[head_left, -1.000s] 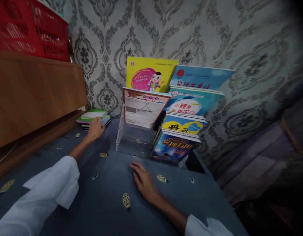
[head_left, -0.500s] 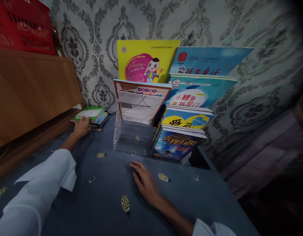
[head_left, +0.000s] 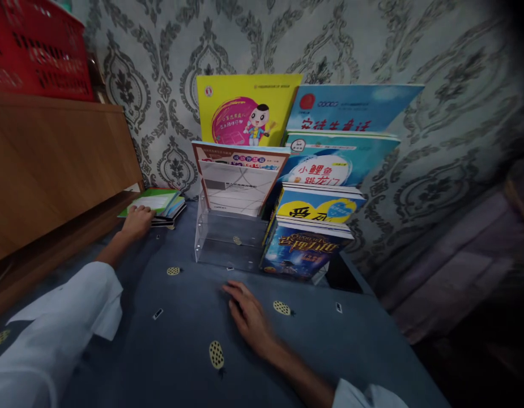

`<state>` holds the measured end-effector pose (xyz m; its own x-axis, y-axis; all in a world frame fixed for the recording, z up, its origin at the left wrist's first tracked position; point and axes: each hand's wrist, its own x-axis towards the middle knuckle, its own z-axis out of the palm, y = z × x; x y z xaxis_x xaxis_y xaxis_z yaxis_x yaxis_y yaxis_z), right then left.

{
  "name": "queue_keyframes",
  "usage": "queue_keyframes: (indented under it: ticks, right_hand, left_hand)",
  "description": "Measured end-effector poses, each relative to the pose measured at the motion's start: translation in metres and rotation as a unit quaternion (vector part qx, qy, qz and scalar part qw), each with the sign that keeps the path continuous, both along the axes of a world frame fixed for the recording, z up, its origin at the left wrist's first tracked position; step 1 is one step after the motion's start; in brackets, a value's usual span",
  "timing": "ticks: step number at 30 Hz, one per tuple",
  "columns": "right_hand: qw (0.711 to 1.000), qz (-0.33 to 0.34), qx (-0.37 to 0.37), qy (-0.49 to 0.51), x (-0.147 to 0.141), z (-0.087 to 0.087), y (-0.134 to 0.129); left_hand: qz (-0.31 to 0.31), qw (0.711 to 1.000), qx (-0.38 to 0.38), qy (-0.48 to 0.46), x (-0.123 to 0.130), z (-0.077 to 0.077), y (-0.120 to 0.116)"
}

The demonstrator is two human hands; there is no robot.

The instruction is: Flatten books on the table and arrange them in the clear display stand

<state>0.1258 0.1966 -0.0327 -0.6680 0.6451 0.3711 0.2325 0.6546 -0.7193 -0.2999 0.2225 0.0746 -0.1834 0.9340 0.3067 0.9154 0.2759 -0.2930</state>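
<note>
My left hand point(head_left: 138, 220) is at the front of a low stack of books on the left, its fingers curled over the near edge of the green book point(head_left: 155, 199) on top. Its thumb is hidden. Beneath that book lie other thin books point(head_left: 171, 214). My right hand point(head_left: 248, 314) rests on the dark blue tablecloth point(head_left: 168, 362) with its fingers apart and nothing in them. Ahead of it stands a clear stepped rack point(head_left: 228, 252). Its left column holds a yellow book point(head_left: 231, 93), a brown-edged book point(head_left: 214, 153) and a whitish book point(head_left: 236, 190).
In the rack's right column stand a blue book point(head_left: 355, 107), a teal book point(head_left: 350, 153), yellow-and-blue books point(head_left: 287, 204) and dark blue books point(head_left: 299, 255). A wooden cabinet point(head_left: 62, 164) carrying a red basket point(head_left: 36, 51) borders the left. Patterned wallpaper point(head_left: 160, 34) is behind.
My left hand has shifted slightly left, and its fingers are more curled on the green book. The right hand stays almost in place. The whole view has moved a little.
</note>
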Motion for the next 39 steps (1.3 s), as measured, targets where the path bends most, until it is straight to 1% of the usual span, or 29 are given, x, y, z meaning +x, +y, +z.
queue_keyframes:
  ticks: [3, 6, 9, 12, 15, 18, 21, 25, 29, 32, 36, 39]
  right_hand:
    - [1.0, -0.001, 0.005, 0.007, -0.001, -0.004, 0.001]
    - [1.0, -0.003, 0.006, 0.006, -0.001, -0.005, 0.001]
    - [1.0, 0.003, 0.006, 0.0, -0.001, -0.004, 0.001]
    - [1.0, 0.008, 0.015, 0.003, -0.001, -0.004, 0.002]
    - [1.0, 0.011, 0.023, 0.008, -0.001, -0.004, 0.003]
    - [0.999, 0.023, 0.021, 0.011, -0.002, -0.003, 0.004]
    - [0.999, 0.03, 0.014, 0.017, -0.003, -0.002, 0.004]
    - [0.999, 0.026, 0.012, 0.022, -0.004, -0.004, 0.005]
    - [0.999, 0.027, 0.013, 0.012, -0.005, -0.003, 0.005]
    - [1.0, 0.024, 0.018, 0.008, -0.004, -0.001, 0.004]
    - [0.999, 0.027, 0.024, 0.011, -0.004, 0.003, 0.003]
    - [0.999, 0.026, 0.027, 0.004, -0.004, 0.005, 0.003]
  left_hand:
    - [-0.009, 1.0, 0.003, 0.005, 0.002, 0.0, -0.009]
    - [-0.006, 1.0, 0.009, 0.005, 0.004, -0.004, -0.011]
    - [0.028, 0.999, 0.002, -0.03, 0.005, -0.01, -0.007]
    - [0.063, 0.996, -0.012, -0.068, 0.008, -0.012, -0.002]
    - [0.064, 0.995, -0.016, -0.071, 0.012, -0.01, -0.007]
    - [0.067, 0.995, -0.027, -0.069, 0.018, -0.007, -0.02]
    - [0.07, 0.995, -0.042, -0.065, 0.026, -0.008, -0.038]
    - [0.07, 0.993, -0.064, -0.068, 0.039, -0.016, -0.064]
    - [0.064, 0.99, -0.099, -0.082, 0.058, -0.025, -0.087]
    - [0.054, 0.986, -0.127, -0.09, 0.073, -0.028, -0.103]
    - [0.031, 0.979, -0.172, -0.102, 0.094, -0.024, -0.118]
    - [0.008, 0.973, -0.203, -0.108, 0.118, -0.018, -0.13]
